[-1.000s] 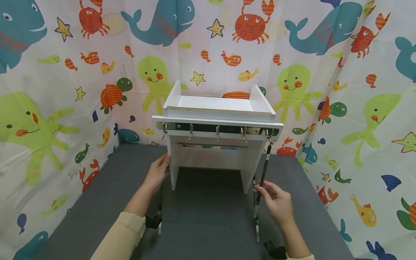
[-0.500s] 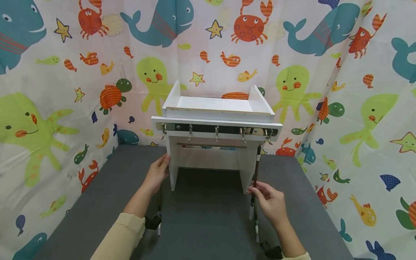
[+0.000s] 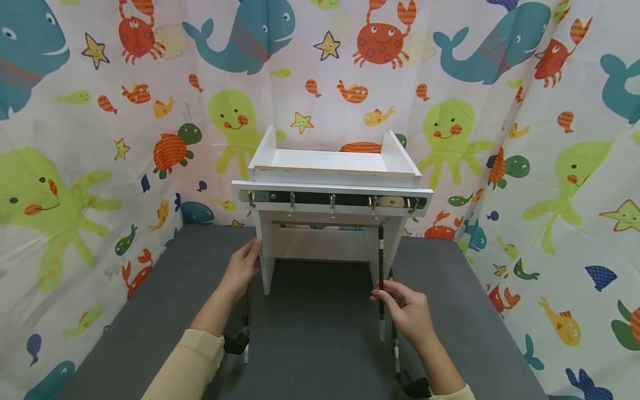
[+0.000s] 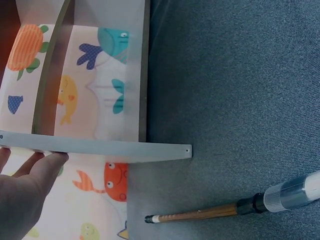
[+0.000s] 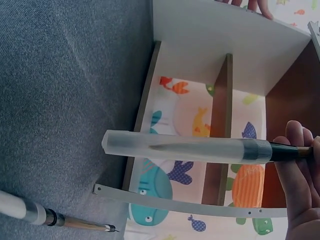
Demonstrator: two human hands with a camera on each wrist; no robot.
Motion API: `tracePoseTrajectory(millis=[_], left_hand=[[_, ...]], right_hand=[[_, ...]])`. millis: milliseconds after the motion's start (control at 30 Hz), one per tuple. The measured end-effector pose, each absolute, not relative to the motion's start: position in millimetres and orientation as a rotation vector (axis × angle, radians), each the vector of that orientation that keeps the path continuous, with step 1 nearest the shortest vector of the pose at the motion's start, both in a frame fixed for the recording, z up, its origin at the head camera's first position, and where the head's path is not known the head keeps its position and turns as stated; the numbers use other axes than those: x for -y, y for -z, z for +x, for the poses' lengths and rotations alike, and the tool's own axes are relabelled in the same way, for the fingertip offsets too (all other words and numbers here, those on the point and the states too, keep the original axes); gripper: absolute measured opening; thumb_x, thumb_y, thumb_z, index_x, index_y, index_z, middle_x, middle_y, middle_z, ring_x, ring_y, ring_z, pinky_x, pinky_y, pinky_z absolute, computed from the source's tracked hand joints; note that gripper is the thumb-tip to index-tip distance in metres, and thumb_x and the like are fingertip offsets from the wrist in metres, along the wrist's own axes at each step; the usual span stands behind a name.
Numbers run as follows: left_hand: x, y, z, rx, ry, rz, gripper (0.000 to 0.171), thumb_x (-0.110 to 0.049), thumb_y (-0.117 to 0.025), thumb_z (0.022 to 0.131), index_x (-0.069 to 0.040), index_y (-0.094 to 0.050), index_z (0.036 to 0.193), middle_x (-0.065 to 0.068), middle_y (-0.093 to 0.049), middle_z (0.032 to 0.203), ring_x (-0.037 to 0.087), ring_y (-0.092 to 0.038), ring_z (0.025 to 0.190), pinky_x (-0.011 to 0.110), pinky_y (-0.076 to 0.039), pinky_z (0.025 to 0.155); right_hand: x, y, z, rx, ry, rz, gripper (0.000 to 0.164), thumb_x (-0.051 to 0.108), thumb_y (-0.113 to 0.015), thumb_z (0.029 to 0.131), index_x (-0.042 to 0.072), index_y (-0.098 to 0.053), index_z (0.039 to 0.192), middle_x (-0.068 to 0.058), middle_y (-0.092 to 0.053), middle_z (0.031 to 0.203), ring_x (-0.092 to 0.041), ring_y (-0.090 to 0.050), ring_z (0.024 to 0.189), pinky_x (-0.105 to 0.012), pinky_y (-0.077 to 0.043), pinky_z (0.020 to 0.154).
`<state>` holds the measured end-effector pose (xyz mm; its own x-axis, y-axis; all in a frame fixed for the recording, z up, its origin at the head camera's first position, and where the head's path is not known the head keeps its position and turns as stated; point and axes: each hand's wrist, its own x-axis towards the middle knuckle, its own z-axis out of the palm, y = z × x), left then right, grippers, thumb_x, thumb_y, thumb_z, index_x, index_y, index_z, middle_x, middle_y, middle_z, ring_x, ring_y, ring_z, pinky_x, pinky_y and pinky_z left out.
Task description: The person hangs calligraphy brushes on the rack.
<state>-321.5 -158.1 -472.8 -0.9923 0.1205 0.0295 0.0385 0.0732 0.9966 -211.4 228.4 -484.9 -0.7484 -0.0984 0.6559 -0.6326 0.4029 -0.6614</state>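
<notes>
In the head view, my right hand (image 3: 402, 311) pinches a capped paintbrush (image 3: 381, 250) by its dark handle. The brush hangs upright, its thin top loop just below the row of hooks (image 3: 332, 205) and apart from them. Its clear cap (image 5: 185, 146), bristles inside, fills the middle of the right wrist view. My left hand (image 3: 242, 269) holds the left side panel of a white wooden rack (image 3: 330, 179), fingertips at the panel's edge (image 4: 100, 146). How far those fingers wrap round is hard to tell.
Two more capped brushes hang or stand low beside the rack, one at left (image 4: 200, 214) and one at right (image 5: 75, 223); what supports them is unclear. A grey cloth surface (image 3: 310, 344) lies below. A sea-animal curtain (image 3: 320, 105) surrounds the space.
My right hand has carried the brush left, from the rightmost hook at the rack's right end to below the fourth hook. My left hand stays at the side panel.
</notes>
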Motion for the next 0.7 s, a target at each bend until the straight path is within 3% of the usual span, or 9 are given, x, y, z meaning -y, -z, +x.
tracePoseTrajectory(millis=[433, 700], left_hand=[[158.2, 469.2, -318.6, -2.258, -2.087, 0.160, 0.078, -0.060, -0.042, 0.102, -0.012, -0.024, 0.161, 0.015, -0.022, 0.167, 0.037, -0.022, 0.153, 0.060, -0.032, 0.117], [159.2, 472.1, -320.7, -2.257, -2.089, 0.146, 0.078, -0.061, -0.043, 0.101, -0.013, -0.027, 0.161, 0.014, -0.025, 0.166, 0.035, -0.024, 0.153, 0.059, -0.033, 0.116]], right_hand=[[-212.8, 474.1, -208.1, 2.137, -1.330, 0.653, 0.022, -0.018, -0.068, 0.085, -0.008, -0.071, 0.105, -0.021, -0.076, 0.086, -0.034, -0.075, 0.072, -0.018, -0.060, 0.071], [-217.4, 483.0, -217.6, 2.153, -1.382, 0.657, 0.019, -0.008, -0.069, 0.090, -0.002, -0.072, 0.107, -0.013, -0.078, 0.090, -0.022, -0.077, 0.078, -0.018, -0.060, 0.076]])
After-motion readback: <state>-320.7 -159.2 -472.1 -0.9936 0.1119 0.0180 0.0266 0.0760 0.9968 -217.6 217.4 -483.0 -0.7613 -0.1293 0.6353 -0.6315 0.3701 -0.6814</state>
